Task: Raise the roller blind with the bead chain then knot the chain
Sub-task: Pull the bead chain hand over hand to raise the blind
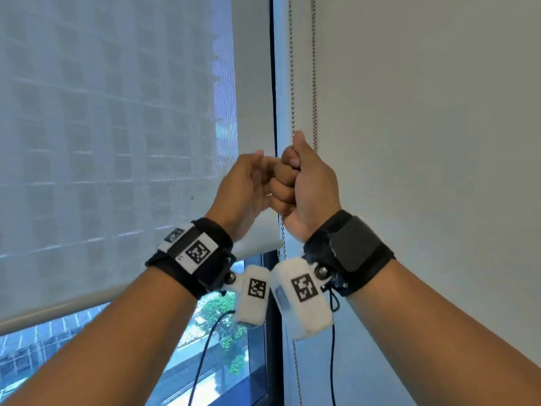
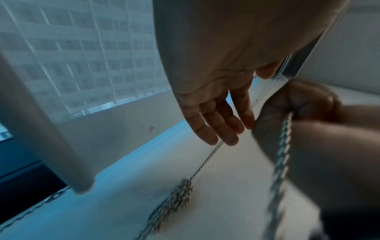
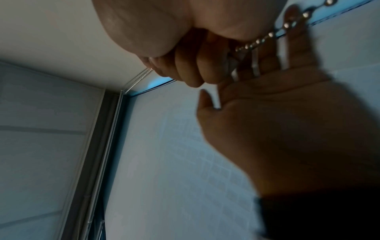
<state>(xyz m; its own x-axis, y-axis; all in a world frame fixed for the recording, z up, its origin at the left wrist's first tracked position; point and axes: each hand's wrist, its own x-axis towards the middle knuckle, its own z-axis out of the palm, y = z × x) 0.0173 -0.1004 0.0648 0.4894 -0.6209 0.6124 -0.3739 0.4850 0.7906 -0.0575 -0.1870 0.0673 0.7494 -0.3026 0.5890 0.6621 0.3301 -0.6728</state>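
Note:
The white mesh roller blind (image 1: 117,142) covers most of the window, with its bottom bar (image 1: 73,303) low at the left. Two strands of the bead chain (image 1: 292,83) hang beside the wall. My right hand (image 1: 304,183) grips the left strand in a fist, thumb up; the chain (image 3: 271,34) runs out of its curled fingers (image 3: 185,65). My left hand (image 1: 248,183) is beside that fist, and its fingers (image 2: 216,126) are straight and hold nothing, their tips close to the fist (image 2: 298,104). Below it a strand (image 2: 284,146) hangs blurred, and another strand leads to a bunched clump (image 2: 179,198).
Bare glass (image 1: 222,317) under the blind shows trees outside. A dark window frame (image 1: 273,83) runs upright just left of the chain. A plain white wall (image 1: 424,142) fills the right side. Thin cables (image 1: 332,361) hang from the wrist cameras.

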